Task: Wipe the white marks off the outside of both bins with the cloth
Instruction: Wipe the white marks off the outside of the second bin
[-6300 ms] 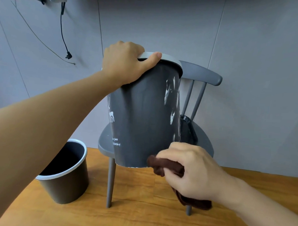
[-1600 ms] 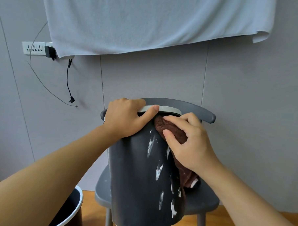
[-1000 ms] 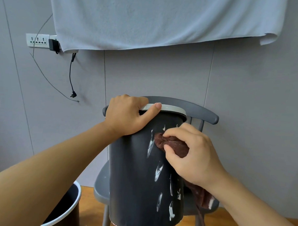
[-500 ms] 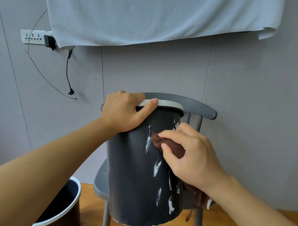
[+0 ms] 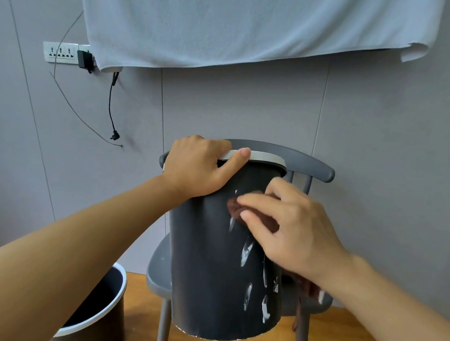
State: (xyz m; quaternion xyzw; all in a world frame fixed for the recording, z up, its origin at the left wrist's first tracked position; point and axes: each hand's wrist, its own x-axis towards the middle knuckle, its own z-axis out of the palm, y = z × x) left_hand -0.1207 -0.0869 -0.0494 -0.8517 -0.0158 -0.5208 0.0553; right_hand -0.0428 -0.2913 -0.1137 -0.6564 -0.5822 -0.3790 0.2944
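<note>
A tall dark grey bin [image 5: 209, 272] with a pale rim is lifted in front of a chair. Several white marks [image 5: 246, 251] run down its right side. My left hand [image 5: 198, 169] grips the rim at the top left, thumb on the outside. My right hand [image 5: 291, 230] presses a brown cloth [image 5: 236, 205] against the upper part of the bin's side, fingers curled round it; the cloth's tail hangs below my wrist. A second dark bin [image 5: 93, 316] with a white rim stands on the floor at the lower left.
A grey chair [image 5: 311, 169] stands behind the lifted bin on a wooden floor [image 5: 140, 303]. A pale blue towel [image 5: 225, 26] hangs on the grey wall above. A socket strip [image 5: 60, 52] with a plug and dangling cable is at the upper left.
My right hand has slid the cloth down and leftwards from the rim across the upper marks, and the white streak near the top is mostly gone. My left hand keeps its grip on the rim.
</note>
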